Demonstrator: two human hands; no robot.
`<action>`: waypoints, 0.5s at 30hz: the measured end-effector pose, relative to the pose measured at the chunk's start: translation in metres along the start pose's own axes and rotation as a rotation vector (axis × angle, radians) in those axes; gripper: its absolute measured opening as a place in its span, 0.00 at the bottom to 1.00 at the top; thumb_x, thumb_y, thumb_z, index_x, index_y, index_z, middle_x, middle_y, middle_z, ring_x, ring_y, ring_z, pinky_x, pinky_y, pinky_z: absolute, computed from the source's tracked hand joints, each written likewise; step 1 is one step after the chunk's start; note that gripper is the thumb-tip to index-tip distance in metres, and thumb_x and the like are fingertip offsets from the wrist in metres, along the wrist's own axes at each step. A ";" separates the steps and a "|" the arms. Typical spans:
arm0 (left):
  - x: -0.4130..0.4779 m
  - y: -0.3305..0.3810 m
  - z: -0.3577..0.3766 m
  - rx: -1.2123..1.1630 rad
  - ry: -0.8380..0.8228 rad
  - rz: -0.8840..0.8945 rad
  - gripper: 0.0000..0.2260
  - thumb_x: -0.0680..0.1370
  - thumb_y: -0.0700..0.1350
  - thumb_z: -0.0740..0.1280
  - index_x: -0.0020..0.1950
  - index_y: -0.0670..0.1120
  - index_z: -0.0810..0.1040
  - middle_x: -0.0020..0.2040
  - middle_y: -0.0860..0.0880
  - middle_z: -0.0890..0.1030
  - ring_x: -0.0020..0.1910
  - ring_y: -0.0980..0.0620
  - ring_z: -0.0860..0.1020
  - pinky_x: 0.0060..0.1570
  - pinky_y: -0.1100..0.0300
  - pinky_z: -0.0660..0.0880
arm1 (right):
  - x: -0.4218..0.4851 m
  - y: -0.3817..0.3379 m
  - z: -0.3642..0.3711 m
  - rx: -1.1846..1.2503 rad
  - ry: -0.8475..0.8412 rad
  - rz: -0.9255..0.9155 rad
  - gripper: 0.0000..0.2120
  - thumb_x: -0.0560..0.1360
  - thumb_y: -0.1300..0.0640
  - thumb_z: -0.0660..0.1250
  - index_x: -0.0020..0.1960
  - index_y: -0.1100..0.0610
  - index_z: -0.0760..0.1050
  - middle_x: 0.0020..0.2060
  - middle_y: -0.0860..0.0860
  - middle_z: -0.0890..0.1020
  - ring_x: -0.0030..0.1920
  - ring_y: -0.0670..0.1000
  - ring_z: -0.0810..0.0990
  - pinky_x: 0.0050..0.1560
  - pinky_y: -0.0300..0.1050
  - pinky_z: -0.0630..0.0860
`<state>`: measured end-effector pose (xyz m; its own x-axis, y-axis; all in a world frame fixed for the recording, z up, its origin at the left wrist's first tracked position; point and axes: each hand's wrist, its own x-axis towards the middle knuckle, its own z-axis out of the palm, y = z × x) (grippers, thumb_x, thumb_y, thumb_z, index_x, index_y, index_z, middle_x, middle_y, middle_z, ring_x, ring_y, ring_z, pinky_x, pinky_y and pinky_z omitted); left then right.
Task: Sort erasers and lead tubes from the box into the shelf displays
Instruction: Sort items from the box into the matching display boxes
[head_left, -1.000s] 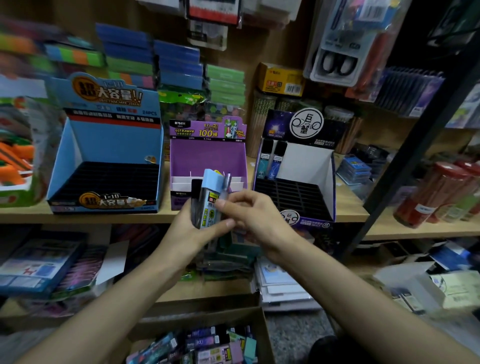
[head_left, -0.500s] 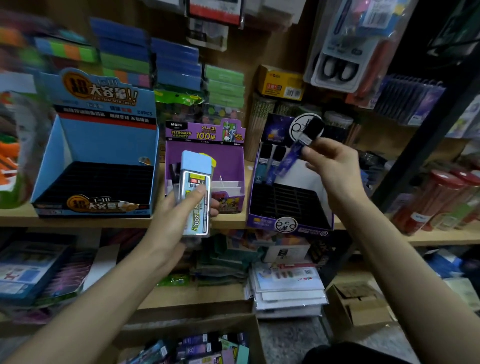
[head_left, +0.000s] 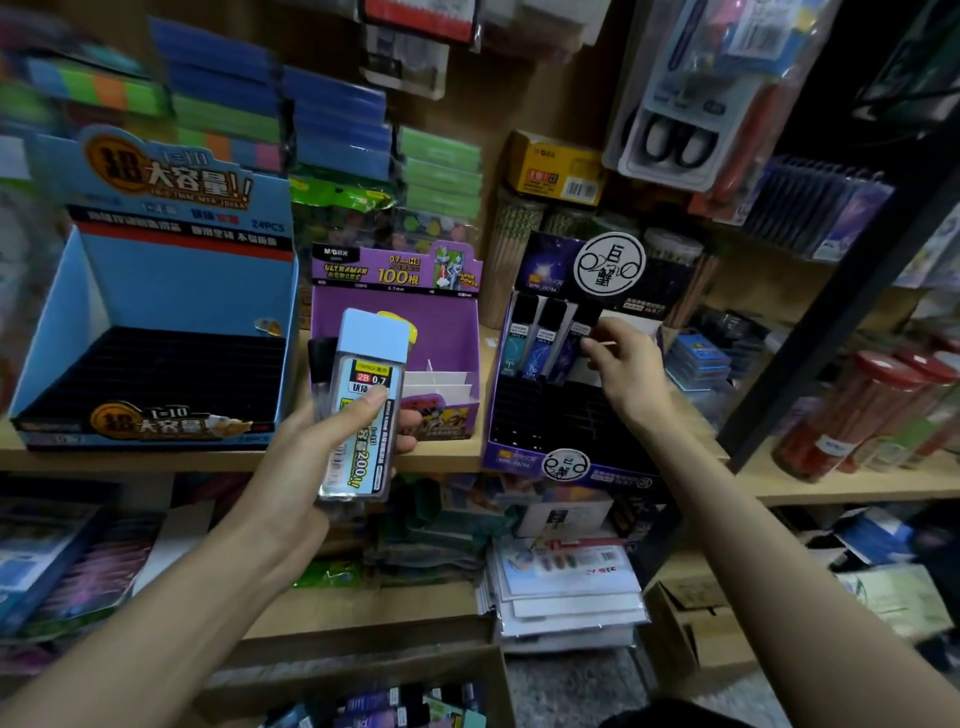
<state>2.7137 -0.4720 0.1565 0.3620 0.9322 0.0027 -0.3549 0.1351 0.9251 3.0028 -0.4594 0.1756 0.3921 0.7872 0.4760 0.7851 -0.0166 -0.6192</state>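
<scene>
Both bare forearms reach in from the near edge. The left hand (head_left: 311, 467) curls its fingers behind a blue-capped lead tube (head_left: 370, 358), with the thumb pressed across the front. The right hand (head_left: 631, 371), farther off and to the right, pinches a dark lead tube (head_left: 574, 343) at its fingertips.

The cardboard box (head_left: 363, 670) below is cut off at the lower edge, and its contents are blurred. Behind the big tube (head_left: 363, 395) in the left hand (head_left: 311, 467), other tubes (head_left: 319, 374) are mostly hidden. The right hand (head_left: 631, 366) pinches a dark tube (head_left: 569, 353), covering its side.
</scene>
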 end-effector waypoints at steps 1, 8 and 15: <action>0.000 0.000 0.000 -0.001 -0.002 0.002 0.16 0.67 0.51 0.68 0.54 0.50 0.79 0.42 0.47 0.85 0.36 0.55 0.83 0.30 0.64 0.78 | 0.002 0.002 -0.001 0.008 -0.022 0.011 0.03 0.77 0.65 0.62 0.47 0.63 0.75 0.40 0.55 0.78 0.46 0.59 0.79 0.51 0.58 0.76; 0.002 -0.005 0.001 0.033 -0.001 0.006 0.15 0.67 0.53 0.69 0.51 0.52 0.81 0.45 0.47 0.85 0.38 0.55 0.83 0.34 0.58 0.77 | 0.005 0.012 0.015 0.156 0.025 0.203 0.08 0.76 0.64 0.65 0.53 0.64 0.79 0.47 0.57 0.83 0.46 0.54 0.82 0.54 0.52 0.79; 0.000 -0.005 0.003 0.044 -0.031 0.005 0.16 0.66 0.52 0.69 0.52 0.51 0.80 0.45 0.47 0.85 0.40 0.53 0.84 0.30 0.63 0.78 | 0.005 0.012 0.022 0.077 0.047 0.210 0.09 0.76 0.59 0.67 0.51 0.63 0.82 0.44 0.56 0.85 0.45 0.51 0.82 0.53 0.48 0.79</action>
<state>2.7182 -0.4741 0.1532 0.3871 0.9219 0.0188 -0.3192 0.1148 0.9407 3.0040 -0.4426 0.1568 0.5666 0.7416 0.3591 0.6453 -0.1284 -0.7530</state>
